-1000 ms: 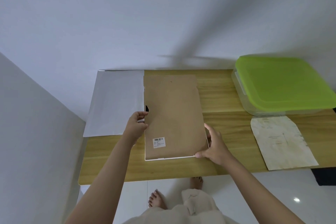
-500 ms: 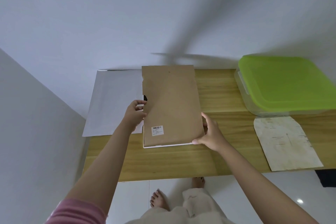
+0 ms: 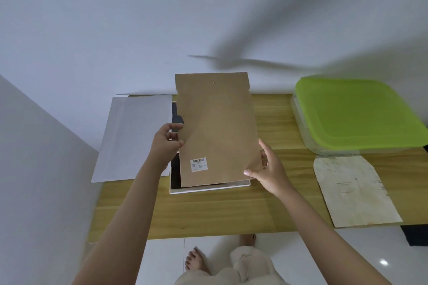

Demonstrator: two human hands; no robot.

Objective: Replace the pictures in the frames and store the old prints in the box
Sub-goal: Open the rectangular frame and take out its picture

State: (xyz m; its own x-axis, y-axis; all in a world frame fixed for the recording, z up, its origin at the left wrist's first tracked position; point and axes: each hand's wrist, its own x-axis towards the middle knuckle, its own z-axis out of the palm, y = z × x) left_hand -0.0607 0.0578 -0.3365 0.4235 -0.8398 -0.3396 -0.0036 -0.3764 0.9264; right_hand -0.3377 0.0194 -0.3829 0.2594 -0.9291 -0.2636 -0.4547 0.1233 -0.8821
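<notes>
My left hand [image 3: 167, 143] and right hand [image 3: 268, 169] pinch opposite edges of the brown backing board [image 3: 217, 129], tilted above the white frame [image 3: 208, 188].

Worktop [image 3: 208, 215]: light wood grain, pushed against a white wall.
Far left: white sheet [image 3: 134, 139], flat, overhanging the left edge.
Centre: white frame [image 3: 208, 188], lying flat, dark interior showing.
Far right: clear box [image 3: 301, 127] with green lid [image 3: 356, 113], closed.
Near right: stained old print [image 3: 354, 192], flat, just in front of the box, reaching the near edge.
</notes>
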